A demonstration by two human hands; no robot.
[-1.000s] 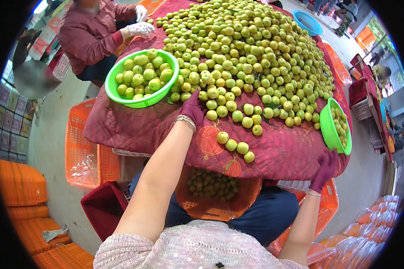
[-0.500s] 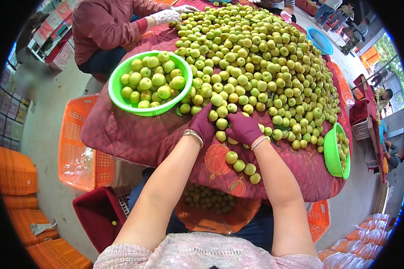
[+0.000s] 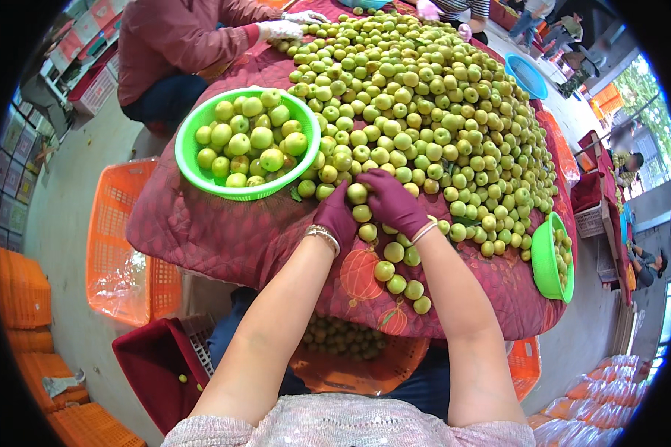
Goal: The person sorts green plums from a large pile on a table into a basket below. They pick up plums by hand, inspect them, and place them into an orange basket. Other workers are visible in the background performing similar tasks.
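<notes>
A large heap of yellow-green fruit (image 3: 425, 112), which look like green jujubes, covers much of the red patterned cloth on the table. At its near edge, my left hand (image 3: 337, 219) and my right hand (image 3: 397, 203), both in dark maroon gloves, come together around one green jujube (image 3: 357, 194). My left fingers close on its left side, my right fingers on its right and upper side. A few loose jujubes (image 3: 397, 284) lie on the cloth below my right hand. To the left of my hands stands a bright green basket (image 3: 191, 170) partly filled with jujubes.
A second green basket (image 3: 544, 262) with fruit sits tilted at the table's right edge. Below the table edge is an orange crate (image 3: 335, 372) of fruit. Other orange crates (image 3: 115, 238) stand left. A co-worker's gloved hands (image 3: 279, 30) touch the heap's far left.
My right hand has moved up and left over the fruit, closer to my left hand, uncovering jujubes below it. The view has shifted slightly. Across the table, the co-worker's hands have moved a little.
</notes>
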